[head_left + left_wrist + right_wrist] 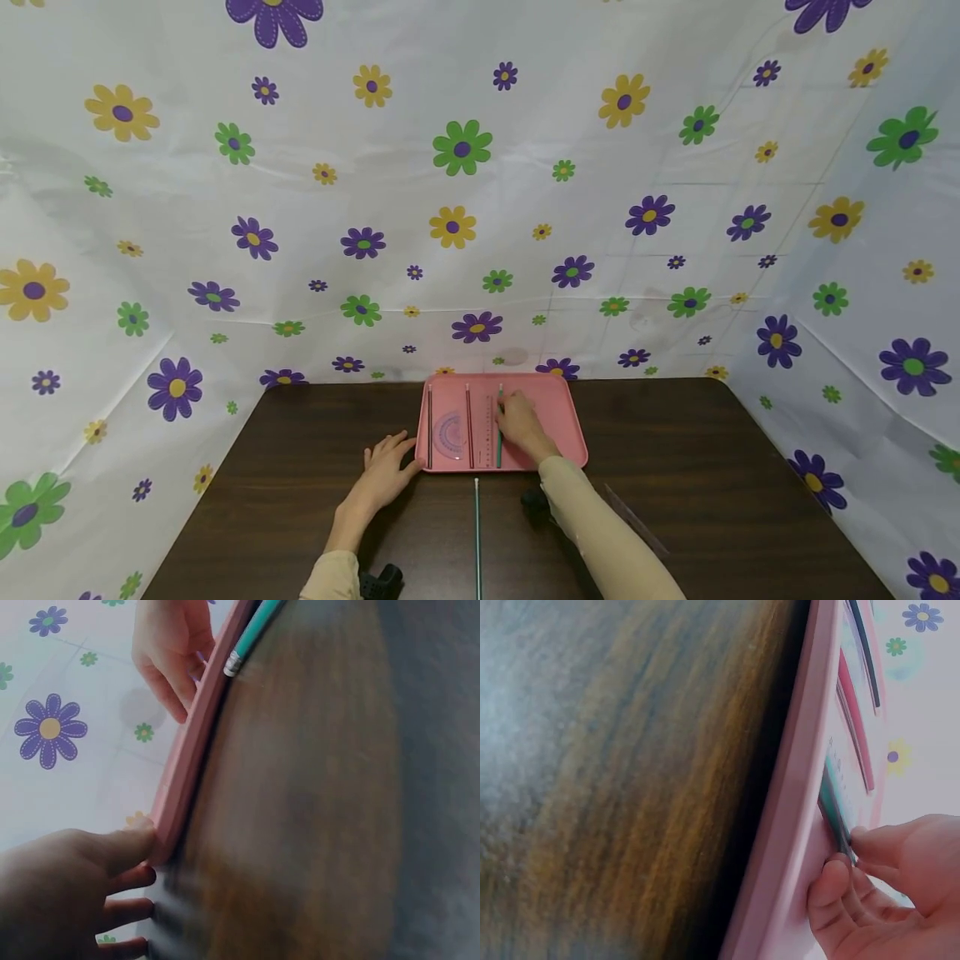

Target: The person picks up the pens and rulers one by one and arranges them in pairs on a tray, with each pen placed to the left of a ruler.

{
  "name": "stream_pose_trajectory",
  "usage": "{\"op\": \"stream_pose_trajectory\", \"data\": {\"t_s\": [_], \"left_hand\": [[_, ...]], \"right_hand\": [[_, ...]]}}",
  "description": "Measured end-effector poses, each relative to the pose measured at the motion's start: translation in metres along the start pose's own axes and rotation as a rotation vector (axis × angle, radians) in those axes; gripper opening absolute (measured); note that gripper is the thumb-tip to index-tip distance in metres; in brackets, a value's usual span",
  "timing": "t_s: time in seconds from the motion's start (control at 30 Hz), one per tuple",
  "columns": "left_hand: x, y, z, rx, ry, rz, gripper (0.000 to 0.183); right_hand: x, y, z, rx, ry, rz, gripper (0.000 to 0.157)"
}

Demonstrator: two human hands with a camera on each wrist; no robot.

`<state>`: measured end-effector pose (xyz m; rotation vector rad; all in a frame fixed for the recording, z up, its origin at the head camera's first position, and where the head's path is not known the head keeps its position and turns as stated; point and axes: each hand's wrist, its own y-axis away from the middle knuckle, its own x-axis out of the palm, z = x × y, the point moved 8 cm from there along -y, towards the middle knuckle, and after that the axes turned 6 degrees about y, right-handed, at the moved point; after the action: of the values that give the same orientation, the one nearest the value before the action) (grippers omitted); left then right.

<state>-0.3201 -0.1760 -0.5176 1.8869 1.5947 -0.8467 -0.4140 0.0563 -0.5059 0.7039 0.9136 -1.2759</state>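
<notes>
A pink tray (564,407) lies at the back of the table. My right hand (520,419) pinches a green pencil (499,454) lying in it, between thumb and fingers in the right wrist view. Just left of that pencil is a clear ruler (486,433), then a red pencil (469,425), a clear protractor (449,435) and a dark pencil (430,417) along the left side. Beside the tray's left edge, my left hand (386,473) has its fingers spread; its thumb (133,846) touches the rim.
Another green pencil (477,533) lies on the dark table (285,483) in front of the tray, its eraser end toward the tray. A clear strip, like a ruler (636,521), lies slanted at the right by my forearm. A flowered sheet (405,192) hangs behind the table.
</notes>
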Motion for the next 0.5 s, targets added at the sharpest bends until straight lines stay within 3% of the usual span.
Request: {"op": "stream_pose_trajectory", "data": {"t_s": [0.13, 0.5], "left_hand": [[0.0004, -0.0004, 0.0001, 0.004, -0.006, -0.001, 0.051], [0.0015, 0.0007, 0.0007, -0.001, 0.003, -0.001, 0.05]], "right_hand": [[0.0012, 0.0019, 0.0007, 0.012, 0.009, 0.027, 0.041], [-0.0004, 0.0074, 0.0017, -0.006, -0.028, -0.014, 0.04]]}}
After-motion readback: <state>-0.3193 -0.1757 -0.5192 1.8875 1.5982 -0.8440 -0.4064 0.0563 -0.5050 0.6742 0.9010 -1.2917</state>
